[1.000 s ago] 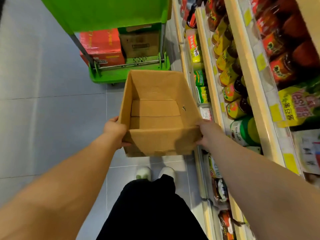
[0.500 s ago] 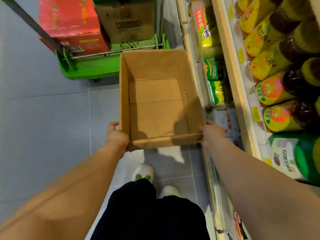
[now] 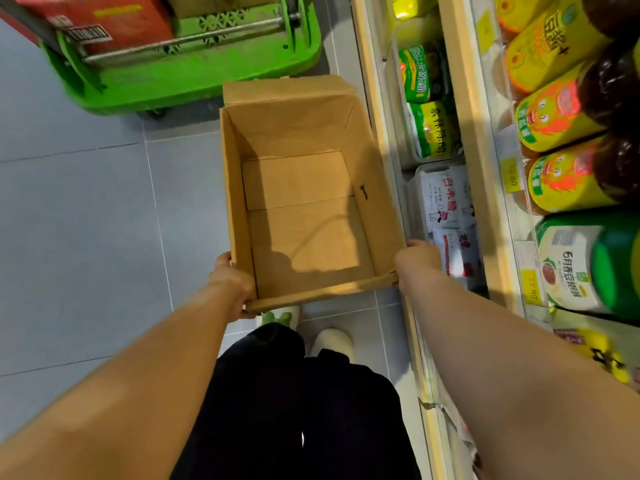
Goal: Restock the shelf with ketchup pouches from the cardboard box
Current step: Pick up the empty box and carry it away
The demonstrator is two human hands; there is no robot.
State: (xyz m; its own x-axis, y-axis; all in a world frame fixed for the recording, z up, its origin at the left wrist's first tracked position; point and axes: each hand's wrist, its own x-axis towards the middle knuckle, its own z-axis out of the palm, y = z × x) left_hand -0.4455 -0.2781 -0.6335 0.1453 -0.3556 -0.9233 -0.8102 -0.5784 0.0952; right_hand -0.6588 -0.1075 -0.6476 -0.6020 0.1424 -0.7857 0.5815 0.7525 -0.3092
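Nearer to the green cart than a second before, the cardboard box had moved forward. The left hand and the right hand gripped its near corners, curled around the edges. Empty, it hung above the floor, just beside the shelf.

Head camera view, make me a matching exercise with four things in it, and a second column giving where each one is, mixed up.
Things:
1. cardboard box
2. red carton
3. green cart
4. white packets

Places:
A. on the low shelf, right of the box
B. gripped at its near corners by the left hand and right hand
C. on the floor beyond the box
D. loaded on the cart

Pairs: 1-B, 2-D, 3-C, 4-A.
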